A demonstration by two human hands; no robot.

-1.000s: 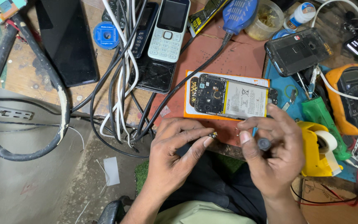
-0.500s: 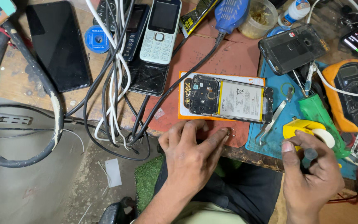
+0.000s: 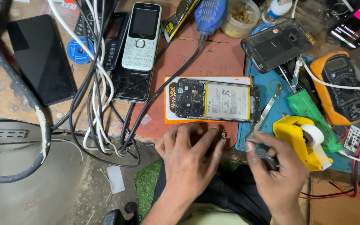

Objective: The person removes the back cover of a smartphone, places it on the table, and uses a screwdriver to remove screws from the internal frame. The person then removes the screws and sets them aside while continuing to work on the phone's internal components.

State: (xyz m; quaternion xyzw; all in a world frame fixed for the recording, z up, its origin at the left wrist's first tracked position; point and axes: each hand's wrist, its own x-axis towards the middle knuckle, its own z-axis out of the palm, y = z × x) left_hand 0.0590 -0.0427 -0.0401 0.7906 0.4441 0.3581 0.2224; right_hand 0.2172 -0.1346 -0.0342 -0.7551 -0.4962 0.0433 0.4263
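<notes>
An opened smartphone [image 3: 215, 100] with its back off lies on an orange-edged white card on the reddish mat [image 3: 213, 54]. My left hand [image 3: 188, 156] rests just below it on the mat's front edge and pinches a small metal part [image 3: 223, 134] at its fingertips. My right hand [image 3: 278, 171] is to the right, by the blue mat's [image 3: 267, 89] front edge, and grips a dark slim tool [image 3: 265, 153]. Silver tweezers [image 3: 262, 118] lie just above that hand.
A yellow tape dispenser [image 3: 298, 139], a green tool [image 3: 311, 112] and an orange multimeter [image 3: 342, 87] crowd the right. A white keypad phone [image 3: 142, 35], dark phones [image 3: 42, 58], a clear-backed phone [image 3: 278, 43] and tangled cables [image 3: 98, 104] lie behind and left.
My right hand swung out right beside the tape dispenser with the dark tool, then came back left a little. My left hand stayed below the phone.
</notes>
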